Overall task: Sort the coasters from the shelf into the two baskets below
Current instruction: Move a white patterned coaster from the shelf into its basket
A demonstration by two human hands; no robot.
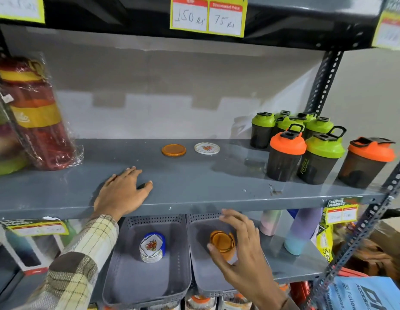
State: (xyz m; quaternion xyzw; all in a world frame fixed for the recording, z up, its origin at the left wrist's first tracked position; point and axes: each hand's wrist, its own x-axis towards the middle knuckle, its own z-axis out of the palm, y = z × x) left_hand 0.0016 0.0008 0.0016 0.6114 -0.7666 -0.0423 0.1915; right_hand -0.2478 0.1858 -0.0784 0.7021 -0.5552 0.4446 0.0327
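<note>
Right hand, grip closed on a round amber plastic coaster tilted toward the camera, over the right grey perforated basket; left hand lies flat and spread on the grey metal shelf.

Orange coaster and white floral coaster flat side by side far on shelf; below, floral stack in left basket, orange stack in right basket.

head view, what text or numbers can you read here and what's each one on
"150 Rs" and "75 Rs": yellow price tag on the upper shelf edge; its red headings are blurred.
"SUPER MARKET": small tag on the middle shelf edge; prices unreadable.
"Follow": blue bag, other words cut off.
Corner tags, the lower-left tag and the shaker bottle print are too blurred.
</note>
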